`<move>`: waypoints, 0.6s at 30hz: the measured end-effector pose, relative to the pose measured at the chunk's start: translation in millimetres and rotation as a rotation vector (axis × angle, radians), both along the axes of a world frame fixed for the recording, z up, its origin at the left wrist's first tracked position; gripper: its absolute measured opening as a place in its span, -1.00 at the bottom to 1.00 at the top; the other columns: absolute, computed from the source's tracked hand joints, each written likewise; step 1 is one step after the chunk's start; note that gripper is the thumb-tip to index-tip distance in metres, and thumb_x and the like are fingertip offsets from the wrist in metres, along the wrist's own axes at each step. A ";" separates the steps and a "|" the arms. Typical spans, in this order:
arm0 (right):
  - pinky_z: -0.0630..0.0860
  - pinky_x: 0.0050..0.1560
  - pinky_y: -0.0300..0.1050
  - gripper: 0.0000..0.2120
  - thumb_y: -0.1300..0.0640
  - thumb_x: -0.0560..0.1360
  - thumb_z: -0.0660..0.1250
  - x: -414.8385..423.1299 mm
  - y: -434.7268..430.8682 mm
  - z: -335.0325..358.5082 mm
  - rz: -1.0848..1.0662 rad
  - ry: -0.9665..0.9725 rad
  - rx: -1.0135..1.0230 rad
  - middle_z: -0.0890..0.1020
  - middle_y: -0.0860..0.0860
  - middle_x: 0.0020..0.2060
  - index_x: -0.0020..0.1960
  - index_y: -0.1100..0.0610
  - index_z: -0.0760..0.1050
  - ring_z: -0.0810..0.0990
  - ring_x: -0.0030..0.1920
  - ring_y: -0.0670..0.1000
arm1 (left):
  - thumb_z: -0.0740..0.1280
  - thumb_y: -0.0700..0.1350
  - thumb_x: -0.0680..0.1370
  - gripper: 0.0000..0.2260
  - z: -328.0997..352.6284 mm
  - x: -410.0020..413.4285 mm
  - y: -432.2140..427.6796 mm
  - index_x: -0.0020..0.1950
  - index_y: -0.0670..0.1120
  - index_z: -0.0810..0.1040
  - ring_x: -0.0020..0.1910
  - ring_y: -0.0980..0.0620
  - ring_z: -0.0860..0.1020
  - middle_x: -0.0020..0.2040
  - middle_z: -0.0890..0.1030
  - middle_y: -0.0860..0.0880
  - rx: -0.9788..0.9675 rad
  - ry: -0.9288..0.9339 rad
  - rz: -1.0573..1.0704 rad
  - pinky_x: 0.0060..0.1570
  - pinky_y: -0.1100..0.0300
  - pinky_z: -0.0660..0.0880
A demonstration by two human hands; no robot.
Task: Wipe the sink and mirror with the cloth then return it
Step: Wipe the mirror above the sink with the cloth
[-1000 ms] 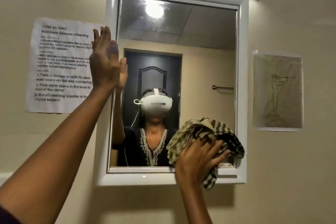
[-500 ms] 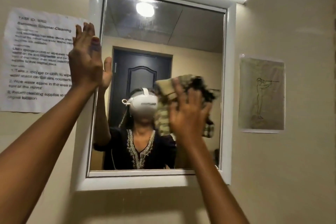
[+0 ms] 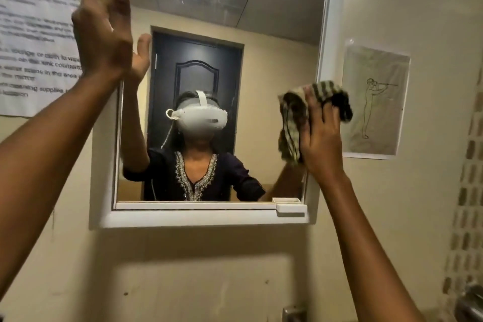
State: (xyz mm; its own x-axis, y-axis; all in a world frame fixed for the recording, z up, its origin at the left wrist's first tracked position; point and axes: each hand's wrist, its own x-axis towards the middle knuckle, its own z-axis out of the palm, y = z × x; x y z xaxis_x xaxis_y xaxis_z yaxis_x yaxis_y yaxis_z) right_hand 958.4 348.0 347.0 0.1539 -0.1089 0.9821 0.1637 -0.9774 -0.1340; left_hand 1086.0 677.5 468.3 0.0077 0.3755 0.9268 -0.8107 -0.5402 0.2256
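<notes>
A white-framed mirror (image 3: pixel 261 8) hangs on the beige wall ahead. My right hand (image 3: pixel 322 138) presses a bunched green-and-black checked cloth (image 3: pixel 292 117) against the glass at the mirror's right edge, about mid-height. My left hand (image 3: pixel 103 26) is raised flat with fingers together against the mirror's left frame, holding nothing. The glass shows streaks near the reflected ceiling lamp at the top. The sink is out of view.
A printed instruction sheet (image 3: pixel 34 42) is taped to the wall left of the mirror. A line drawing on paper (image 3: pixel 376 102) hangs to the right. A small white ledge piece (image 3: pixel 290 209) sits on the frame's bottom right. Metal fittings (image 3: pixel 470 300) show at the lower right.
My right hand with the cloth rose from the mirror's bottom right, swept to mid-glass, then moved right to the frame edge. The camera view has come closer and tilted lower. My left hand stays put.
</notes>
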 end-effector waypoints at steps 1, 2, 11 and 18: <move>0.27 0.35 0.01 -0.47 0.21 0.58 0.14 -6.1 -5.8 -29.9 0.069 0.041 0.016 0.30 0.09 0.40 0.49 -0.08 0.10 0.24 0.39 0.10 | 0.08 0.17 0.60 -0.51 -1.7 -3.3 1.6 0.46 -0.04 0.29 0.46 0.10 0.29 0.44 0.35 0.06 0.020 -0.005 -0.041 0.43 0.27 0.25; 0.29 0.36 0.00 -0.44 0.28 0.56 0.16 -12.5 -11.4 -59.5 0.121 0.077 0.034 0.29 0.01 0.42 0.48 -0.08 0.14 0.25 0.40 0.03 | 0.08 0.22 0.58 -0.51 -2.0 -1.3 0.0 0.46 0.03 0.26 0.46 0.12 0.27 0.45 0.32 0.08 0.015 0.004 -0.060 0.44 0.25 0.25; 0.30 0.38 -0.14 -0.51 0.40 0.38 0.19 -38.0 10.8 -144.5 0.194 0.112 0.077 0.54 0.04 0.24 0.24 0.08 0.49 0.41 0.33 0.02 | 0.00 0.20 0.60 -0.43 -1.4 -16.9 -5.3 0.47 -0.15 0.25 0.52 -0.02 0.17 0.51 0.25 -0.14 0.029 0.054 -0.005 0.44 0.42 0.04; 0.38 0.22 -0.02 -0.35 0.40 0.28 0.24 4.3 139.0 -171.9 0.313 0.244 -0.265 0.54 0.14 0.21 0.35 0.08 0.40 0.48 0.22 0.11 | 0.02 0.22 0.60 -0.43 -1.5 -9.0 -5.8 0.47 -0.11 0.27 0.51 0.01 0.20 0.50 0.28 -0.10 -0.002 0.022 0.004 0.47 0.31 0.14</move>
State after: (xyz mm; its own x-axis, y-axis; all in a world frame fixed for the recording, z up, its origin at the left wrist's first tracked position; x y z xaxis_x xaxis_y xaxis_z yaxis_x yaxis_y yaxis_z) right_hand 962.6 487.0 175.2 0.3692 0.2291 0.9007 0.4501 -0.8920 0.0424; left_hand 1077.0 671.6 466.7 0.0271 0.3773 0.9257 -0.8035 -0.5427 0.2447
